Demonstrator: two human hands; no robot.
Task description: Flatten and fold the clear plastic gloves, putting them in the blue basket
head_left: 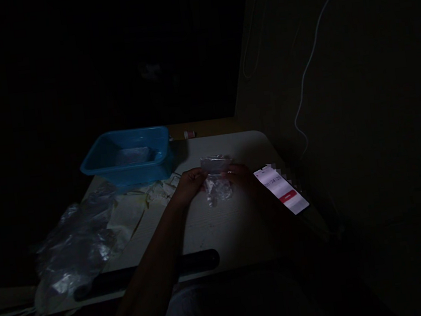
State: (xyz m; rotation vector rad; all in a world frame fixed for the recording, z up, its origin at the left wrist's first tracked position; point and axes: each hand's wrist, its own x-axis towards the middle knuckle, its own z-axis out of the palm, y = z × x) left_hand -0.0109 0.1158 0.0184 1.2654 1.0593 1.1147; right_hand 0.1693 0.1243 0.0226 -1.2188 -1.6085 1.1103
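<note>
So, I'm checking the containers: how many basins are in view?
1: the blue basin, at the far left of the table, beyond the left hand. The darkness around may hide others.

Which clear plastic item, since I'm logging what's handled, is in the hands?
The small clear plastic piece between the left hand and right hand; the larger crumpled plastic heap lies at the left of the table, in neither hand.
</note>
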